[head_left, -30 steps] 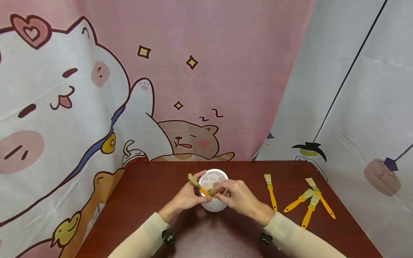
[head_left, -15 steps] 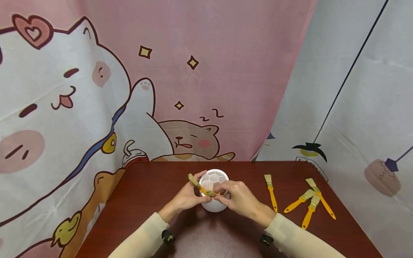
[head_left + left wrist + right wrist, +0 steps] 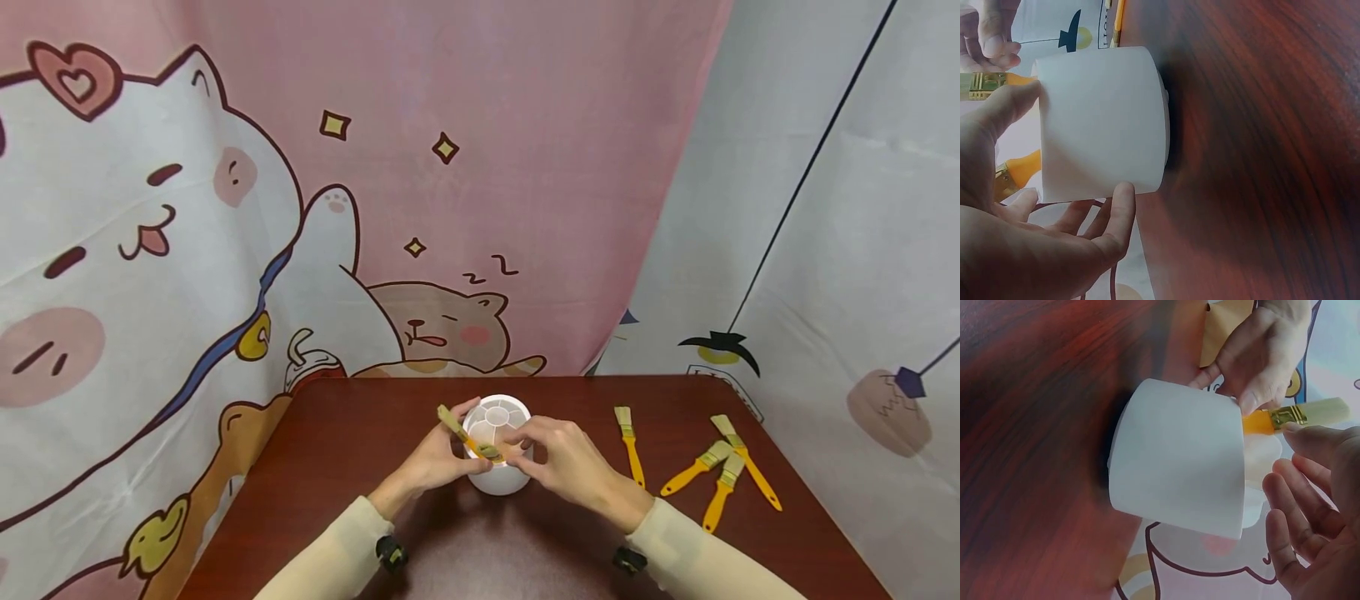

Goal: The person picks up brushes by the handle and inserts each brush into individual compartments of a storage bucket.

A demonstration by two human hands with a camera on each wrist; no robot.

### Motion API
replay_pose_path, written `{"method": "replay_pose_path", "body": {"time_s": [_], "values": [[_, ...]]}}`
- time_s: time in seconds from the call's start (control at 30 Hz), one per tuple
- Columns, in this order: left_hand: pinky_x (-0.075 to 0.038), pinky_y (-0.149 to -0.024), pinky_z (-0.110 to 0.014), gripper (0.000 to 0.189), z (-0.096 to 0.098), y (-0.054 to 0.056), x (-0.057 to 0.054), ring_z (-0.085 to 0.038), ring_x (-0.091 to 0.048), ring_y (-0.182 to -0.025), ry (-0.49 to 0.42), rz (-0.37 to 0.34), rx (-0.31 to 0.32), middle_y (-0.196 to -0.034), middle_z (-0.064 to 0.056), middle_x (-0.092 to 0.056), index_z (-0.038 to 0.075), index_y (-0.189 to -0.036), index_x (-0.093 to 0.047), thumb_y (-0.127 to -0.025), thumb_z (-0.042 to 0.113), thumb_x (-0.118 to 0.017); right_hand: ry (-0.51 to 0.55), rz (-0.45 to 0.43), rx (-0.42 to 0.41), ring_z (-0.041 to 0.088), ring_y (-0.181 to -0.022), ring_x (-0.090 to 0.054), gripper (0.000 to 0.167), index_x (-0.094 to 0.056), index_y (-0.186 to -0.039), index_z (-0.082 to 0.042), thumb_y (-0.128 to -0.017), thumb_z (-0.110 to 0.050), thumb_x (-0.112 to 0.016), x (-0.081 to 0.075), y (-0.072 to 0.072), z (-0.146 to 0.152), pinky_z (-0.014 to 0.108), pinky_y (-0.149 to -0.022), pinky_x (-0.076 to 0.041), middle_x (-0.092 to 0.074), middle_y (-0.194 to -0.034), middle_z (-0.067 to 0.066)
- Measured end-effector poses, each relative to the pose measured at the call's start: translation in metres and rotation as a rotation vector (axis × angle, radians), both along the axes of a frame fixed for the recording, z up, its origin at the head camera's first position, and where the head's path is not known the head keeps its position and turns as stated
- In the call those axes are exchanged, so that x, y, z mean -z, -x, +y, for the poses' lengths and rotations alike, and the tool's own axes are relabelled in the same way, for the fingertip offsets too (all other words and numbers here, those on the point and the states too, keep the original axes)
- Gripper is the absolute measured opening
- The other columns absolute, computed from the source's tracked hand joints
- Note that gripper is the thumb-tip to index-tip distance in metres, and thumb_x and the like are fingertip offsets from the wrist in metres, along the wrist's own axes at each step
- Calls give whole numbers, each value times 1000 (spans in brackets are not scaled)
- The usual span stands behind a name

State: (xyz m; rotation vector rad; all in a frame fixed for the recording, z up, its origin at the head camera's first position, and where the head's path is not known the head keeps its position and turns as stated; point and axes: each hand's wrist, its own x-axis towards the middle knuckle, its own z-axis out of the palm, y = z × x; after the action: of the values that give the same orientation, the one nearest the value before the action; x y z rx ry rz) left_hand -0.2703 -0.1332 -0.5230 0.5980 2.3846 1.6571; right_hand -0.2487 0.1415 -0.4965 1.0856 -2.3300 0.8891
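In the head view a round white cup [image 3: 497, 481] stands at mid-table, its top split into compartments. My left hand [image 3: 433, 457] holds it from the left, with the thumb at the rim and the other fingers around the side. Two flat paintbrushes with yellow handles stick up from the cup. One paintbrush [image 3: 452, 421] leans left over my left hand; the other paintbrush [image 3: 489, 452] tilts toward the front right. My right hand [image 3: 558, 454] is over the cup's right edge, its fingers loosely bent. The right wrist view has its thumb tip overlapping a brush's metal band [image 3: 1288, 417].
A lone paintbrush [image 3: 630, 446] lies on the dark red wooden table [image 3: 337, 433], right of my right hand. Farther right are several more brushes, among them a brush [image 3: 718, 500] and a crossed brush [image 3: 746, 462]. Printed cartoon curtains [image 3: 525, 167] hang behind the table.
The front paintbrush has settled slightly lower in the cup. My right hand has loosened from it and shifted a little to the right. The left hand stays on the cup.
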Motion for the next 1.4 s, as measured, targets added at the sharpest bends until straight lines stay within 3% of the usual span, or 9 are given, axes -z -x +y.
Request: {"method": "replay_pose_path", "body": {"time_s": [0.23, 0.53, 0.67, 0.87, 1.07, 1.17, 1.4], "values": [[-64, -106, -51, 108, 1, 0, 1, -33, -71, -130, -1, -2, -13, -168, -24, -58, 13, -182, -35, -93, 8, -96, -26, 24, 66, 11, -92, -77, 34, -87, -118, -13, -89, -17, -104, -4, -1, 9, 29, -81, -66, -84, -107, -1], [-60, -117, -61, 113, 2, -3, 5, -39, -67, -144, -30, -10, -34, -172, -22, -57, 15, -184, -32, -92, 10, -98, 5, 48, 91, 7, -96, -76, 42, -86, -122, -12, -86, -16, -106, -5, -1, 23, 35, -82, -68, -83, -112, -3], [-50, -127, -65, 118, 5, -5, 7, -41, -63, -152, -45, -7, -56, -174, -21, -57, 14, -184, -31, -89, 11, -101, 15, 68, 110, 10, -96, -76, 45, -85, -122, -12, -84, -15, -108, -4, 0, 29, 34, -83, -66, -82, -113, -6], [-30, -139, -72, 127, 13, -16, 9, -46, -47, -168, 1, 49, -166, -182, -23, -47, 7, -183, -31, -83, 21, -108, 31, 70, 130, 11, -98, -76, 44, -84, -122, -16, -84, -17, -107, -3, 1, 39, 40, -83, -68, -81, -115, -6], [-43, -131, -74, 128, 27, -31, 8, -50, -57, -158, 73, 81, -360, -170, -31, -54, 6, -179, -37, -77, 27, -111, 34, 78, 176, 19, -97, -78, 44, -84, -123, -17, -85, -17, -106, -4, 1, 49, 38, -82, -67, -83, -115, -2], [-48, -127, -69, 128, 36, -38, 8, -46, -60, -153, 74, 66, -450, -163, -29, -58, 8, -176, -39, -74, 27, -113, 28, 87, 209, 21, -97, -78, 43, -85, -122, -18, -85, -19, -106, -3, 2, 54, 36, -81, -66, -83, -115, -3], [-50, -121, -62, 124, 51, -44, 4, -42, -63, -145, 16, 78, -547, -156, -24, -61, 13, -170, -42, -70, 26, -115, 8, 95, 288, 15, -99, -78, 41, -85, -122, -20, -86, -26, -106, 2, 7, 65, 38, -82, -62, -83, -116, -7]]}}
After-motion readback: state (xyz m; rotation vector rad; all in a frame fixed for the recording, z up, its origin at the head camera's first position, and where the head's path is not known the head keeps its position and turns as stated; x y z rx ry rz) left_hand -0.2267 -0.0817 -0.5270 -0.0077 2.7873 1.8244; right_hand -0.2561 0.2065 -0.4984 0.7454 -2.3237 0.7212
